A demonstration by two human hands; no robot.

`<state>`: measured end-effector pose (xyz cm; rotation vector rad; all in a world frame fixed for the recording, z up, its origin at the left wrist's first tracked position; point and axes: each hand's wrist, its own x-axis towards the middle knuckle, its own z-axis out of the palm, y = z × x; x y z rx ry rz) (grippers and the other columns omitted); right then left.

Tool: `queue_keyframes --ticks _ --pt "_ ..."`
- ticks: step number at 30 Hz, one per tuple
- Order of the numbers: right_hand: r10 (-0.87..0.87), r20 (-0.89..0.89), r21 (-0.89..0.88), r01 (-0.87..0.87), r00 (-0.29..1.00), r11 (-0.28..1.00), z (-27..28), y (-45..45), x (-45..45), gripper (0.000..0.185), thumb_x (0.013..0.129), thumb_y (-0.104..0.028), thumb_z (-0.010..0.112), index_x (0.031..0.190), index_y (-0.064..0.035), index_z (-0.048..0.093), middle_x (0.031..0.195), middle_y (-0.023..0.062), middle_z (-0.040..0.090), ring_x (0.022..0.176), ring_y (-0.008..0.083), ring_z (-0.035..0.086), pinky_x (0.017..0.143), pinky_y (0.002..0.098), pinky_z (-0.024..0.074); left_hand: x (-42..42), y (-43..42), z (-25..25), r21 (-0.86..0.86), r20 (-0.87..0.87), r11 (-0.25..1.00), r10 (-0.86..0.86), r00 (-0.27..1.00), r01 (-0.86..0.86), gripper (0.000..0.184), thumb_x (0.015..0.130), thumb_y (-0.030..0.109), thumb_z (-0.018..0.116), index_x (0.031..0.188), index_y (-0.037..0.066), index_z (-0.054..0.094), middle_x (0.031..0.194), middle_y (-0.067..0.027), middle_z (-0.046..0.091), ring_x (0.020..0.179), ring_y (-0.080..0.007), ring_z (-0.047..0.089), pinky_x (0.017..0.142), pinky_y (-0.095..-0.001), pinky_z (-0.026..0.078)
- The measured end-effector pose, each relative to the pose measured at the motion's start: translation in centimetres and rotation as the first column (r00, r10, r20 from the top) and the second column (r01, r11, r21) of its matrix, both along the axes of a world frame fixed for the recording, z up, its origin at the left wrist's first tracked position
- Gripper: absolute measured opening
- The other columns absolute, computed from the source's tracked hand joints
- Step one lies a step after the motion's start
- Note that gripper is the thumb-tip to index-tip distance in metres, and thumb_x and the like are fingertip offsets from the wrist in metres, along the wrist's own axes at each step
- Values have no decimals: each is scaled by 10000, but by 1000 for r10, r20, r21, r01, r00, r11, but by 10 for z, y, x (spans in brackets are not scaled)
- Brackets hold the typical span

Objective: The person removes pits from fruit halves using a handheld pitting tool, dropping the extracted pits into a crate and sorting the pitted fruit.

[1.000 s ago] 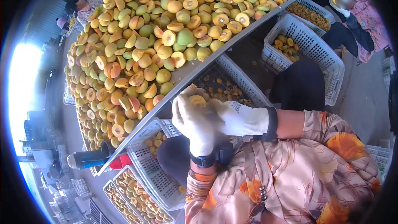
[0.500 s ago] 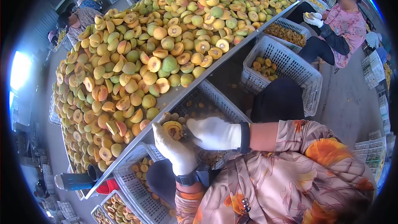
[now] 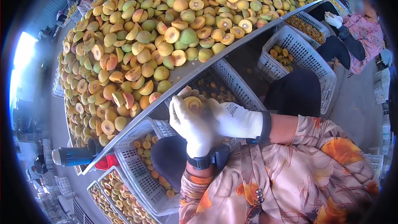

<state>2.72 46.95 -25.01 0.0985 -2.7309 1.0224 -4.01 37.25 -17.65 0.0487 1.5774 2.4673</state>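
My left hand, in a white glove, is wrapped around a peach half, its cut yellow side turned up. Against that fruit is my right hand, also gloved, with its fingers curled in. Motion blurs the right fingertips, and whatever they grip is hidden. Both hands are over a grey crate with small brown pieces at its bottom. Just beyond them runs the metal edge of a table heaped with cut peaches.
A crate with peach halves stands by my left knee; another is beyond my right knee. A blue flask juts out at the table's left corner. A co-worker in pink sits at the right, holding fruit.
The view has shifted, so the table and crates appear higher and farther right. My left hand still holds the peach half; my right hand has moved closer against it and blurs.
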Motion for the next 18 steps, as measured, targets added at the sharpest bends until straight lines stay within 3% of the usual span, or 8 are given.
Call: queue_keyframes --ticks 3,6,8,10,13,15,18 --pt "99 69 -157 -87 993 984 24 3 3 268 1045 -204 419 1021 4 588 919 258 685 881 418 691 757 504 516 -7 -4 -2 -3 -18 999 -32 999 32 424 1090 353 459 1039 -19 655 893 -141 699 744 -207 652 710 -320 544" --pt "208 141 -221 -174 968 960 43 10 -1 240 1000 -197 518 1024 30 595 902 262 683 870 421 694 738 483 526 -14 -8 -6 -27 -14 999 -39 999 38 430 1089 344 464 1010 -34 654 882 -151 696 715 -207 646 693 -314 541" --pt "156 139 -316 -106 978 943 46 11 -5 239 954 -187 594 1018 43 602 898 263 686 869 419 698 737 470 537 -16 -9 -8 -27 -31 999 -34 999 34 431 1086 342 471 1006 -41 652 878 -157 694 705 -210 644 684 -315 541" --pt "183 158 -300 -130 970 945 24 12 -16 289 876 -187 681 1017 59 624 902 260 696 877 414 705 748 448 554 -17 -9 -9 -2 -9 1000 -27 1000 27 434 1085 345 475 1010 -45 651 873 -160 692 700 -215 644 679 -316 541" --pt "251 207 -264 -193 945 945 21 15 -22 326 859 -194 685 1046 69 637 931 270 703 903 413 709 769 457 557 -18 -10 -8 58 59 998 -10 998 7 446 1086 357 469 1026 -45 652 867 -156 688 707 -221 648 681 -317 542" --pt "213 156 -337 -151 965 929 25 6 -21 332 858 -193 678 1050 75 634 939 275 703 919 413 709 773 459 557 -17 -10 -7 75 72 997 14 997 -20 460 1088 372 460 1038 -44 650 866 -150 685 720 -225 652 690 -320 544" --pt "166 155 -326 -108 974 939 50 7 -12 323 902 -192 638 1077 74 586 917 271 700 885 434 702 748 477 555 -14 -9 -11 31 -41 999 29 999 -28 486 1089 404 452 1064 -41 646 899 -143 688 755 -228 656 719 -331 545"
